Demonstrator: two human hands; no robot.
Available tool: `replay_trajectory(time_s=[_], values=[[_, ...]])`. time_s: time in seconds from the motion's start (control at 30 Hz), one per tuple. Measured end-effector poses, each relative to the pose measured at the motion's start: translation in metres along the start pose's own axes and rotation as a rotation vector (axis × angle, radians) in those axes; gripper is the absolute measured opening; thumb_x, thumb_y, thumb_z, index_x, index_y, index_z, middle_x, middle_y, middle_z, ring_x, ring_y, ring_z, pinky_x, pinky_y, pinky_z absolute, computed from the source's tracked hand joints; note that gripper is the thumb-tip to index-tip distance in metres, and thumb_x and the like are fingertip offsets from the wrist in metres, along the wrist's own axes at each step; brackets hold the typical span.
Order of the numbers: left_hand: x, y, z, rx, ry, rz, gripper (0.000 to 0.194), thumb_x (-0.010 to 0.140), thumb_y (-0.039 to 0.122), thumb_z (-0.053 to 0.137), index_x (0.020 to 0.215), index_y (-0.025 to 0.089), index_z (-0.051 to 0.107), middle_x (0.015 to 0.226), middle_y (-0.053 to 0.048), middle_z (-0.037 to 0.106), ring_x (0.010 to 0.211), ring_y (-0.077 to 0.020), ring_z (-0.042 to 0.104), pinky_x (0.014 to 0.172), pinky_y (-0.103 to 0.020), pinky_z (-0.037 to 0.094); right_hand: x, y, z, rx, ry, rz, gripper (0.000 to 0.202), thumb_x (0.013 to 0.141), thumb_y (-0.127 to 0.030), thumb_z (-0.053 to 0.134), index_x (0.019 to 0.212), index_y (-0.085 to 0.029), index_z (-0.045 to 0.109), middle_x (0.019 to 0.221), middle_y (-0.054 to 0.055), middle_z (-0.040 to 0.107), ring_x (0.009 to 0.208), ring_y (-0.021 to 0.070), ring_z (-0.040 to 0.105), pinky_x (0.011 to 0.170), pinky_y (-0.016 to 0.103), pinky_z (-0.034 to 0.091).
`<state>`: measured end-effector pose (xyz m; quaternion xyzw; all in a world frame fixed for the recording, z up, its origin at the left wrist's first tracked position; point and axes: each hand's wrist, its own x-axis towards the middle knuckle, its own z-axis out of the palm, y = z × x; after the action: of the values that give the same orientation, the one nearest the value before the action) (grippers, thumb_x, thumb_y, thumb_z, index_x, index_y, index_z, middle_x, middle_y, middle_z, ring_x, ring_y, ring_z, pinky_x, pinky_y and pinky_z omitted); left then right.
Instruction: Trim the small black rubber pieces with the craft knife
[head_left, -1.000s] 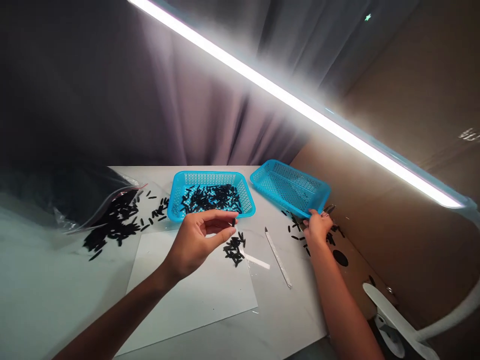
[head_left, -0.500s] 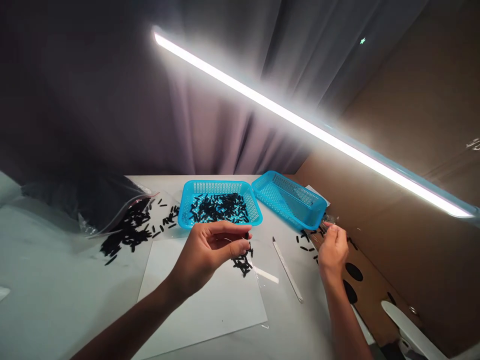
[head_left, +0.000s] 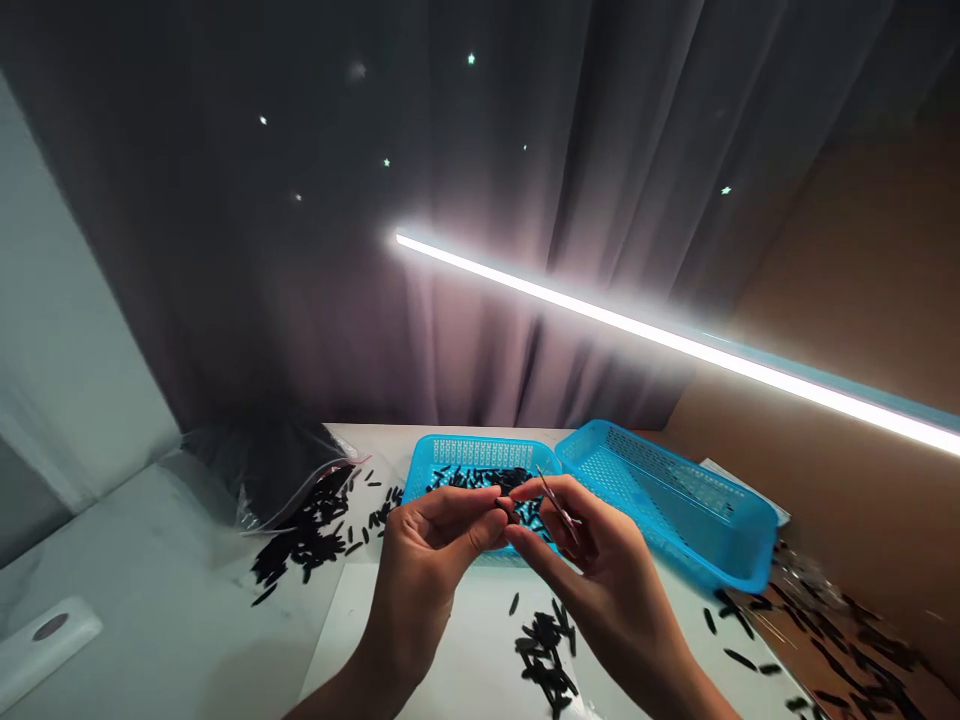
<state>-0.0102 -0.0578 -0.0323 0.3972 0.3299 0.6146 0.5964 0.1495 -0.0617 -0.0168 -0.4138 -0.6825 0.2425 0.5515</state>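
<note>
My left hand (head_left: 431, 560) is closed in a pinch on a small black piece (head_left: 507, 508), mostly covered by the fingertips. Close against it, my right hand (head_left: 600, 555) has its thumb and forefinger at the same piece. A thin, pointed, metallic-looking tool (head_left: 556, 502) is tucked in the right fingers; its exact kind is unclear. Behind both hands stands a blue perforated basket (head_left: 429, 458) holding many small black elongated pieces. Below them, a loose pile of similar black pieces (head_left: 541, 650) lies on a white sheet (head_left: 375, 625).
A second blue basket (head_left: 660, 480) stands tilted at the right, with black pieces (head_left: 741, 658) scattered near it. At left, an open clear bag (head_left: 262, 465) of black material spills pieces onto the white table (head_left: 195, 590). A bright tube light (head_left: 637, 322) crosses above.
My right hand has come in from the far right to meet my left hand. The pointed tool now shows in it. The view has tilted up and shifted left.
</note>
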Motion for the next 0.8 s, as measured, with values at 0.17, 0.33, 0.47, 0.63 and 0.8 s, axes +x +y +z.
replay_trajectory(time_s=[0.17, 0.33, 0.47, 0.63, 0.8], values=[[0.015, -0.005, 0.006, 0.041, 0.018, 0.047, 0.027, 0.071, 0.041, 0.098, 0.085, 0.02, 0.087, 0.081, -0.007, 0.085, 0.074, -0.0183, 0.081, 0.075, -0.024, 0.068, 0.008, 0.015, -0.005, -0.25, 0.107, -0.318, 0.018, 0.089, -0.017, 0.07, 0.096, -0.028, 0.082, 0.065, -0.002, 0.063, 0.048, 0.0139, 0.052, 0.042, 0.024, 0.041], [0.033, -0.012, 0.022, 0.115, -0.024, 0.048, 0.037, 0.068, 0.046, 0.098, 0.089, 0.018, 0.086, 0.084, -0.009, 0.085, 0.076, -0.0206, 0.08, 0.075, -0.027, 0.068, 0.01, 0.029, -0.022, -0.39, 0.196, -0.404, 0.026, 0.091, -0.011, 0.065, 0.102, -0.03, 0.079, 0.065, -0.002, 0.058, 0.047, 0.0151, 0.047, 0.041, 0.028, 0.039], [0.034, -0.009, 0.023, 0.153, -0.1, 0.047, 0.032, 0.073, 0.047, 0.095, 0.085, 0.018, 0.085, 0.079, -0.008, 0.083, 0.075, -0.0185, 0.079, 0.076, -0.025, 0.066, 0.007, 0.024, -0.026, -0.411, 0.245, -0.474, 0.021, 0.095, -0.014, 0.069, 0.107, -0.03, 0.077, 0.067, -0.001, 0.061, 0.046, 0.0138, 0.046, 0.041, 0.029, 0.04], [0.027, -0.002, 0.017, 0.212, -0.117, 0.094, 0.025, 0.076, 0.044, 0.094, 0.082, 0.021, 0.086, 0.076, -0.005, 0.082, 0.071, -0.0172, 0.078, 0.069, -0.022, 0.066, 0.0, 0.014, -0.022, -0.396, 0.251, -0.553, 0.029, 0.093, -0.008, 0.071, 0.112, -0.03, 0.076, 0.067, -0.001, 0.063, 0.047, 0.014, 0.05, 0.042, 0.029, 0.04], [0.024, 0.002, 0.016, 0.18, -0.167, 0.122, 0.016, 0.077, 0.038, 0.093, 0.082, 0.025, 0.087, 0.075, -0.003, 0.082, 0.068, -0.016, 0.078, 0.068, -0.021, 0.067, -0.002, 0.009, -0.02, -0.329, 0.243, -0.446, 0.019, 0.095, -0.013, 0.071, 0.103, -0.03, 0.075, 0.067, -0.002, 0.063, 0.048, 0.0129, 0.053, 0.043, 0.027, 0.043]])
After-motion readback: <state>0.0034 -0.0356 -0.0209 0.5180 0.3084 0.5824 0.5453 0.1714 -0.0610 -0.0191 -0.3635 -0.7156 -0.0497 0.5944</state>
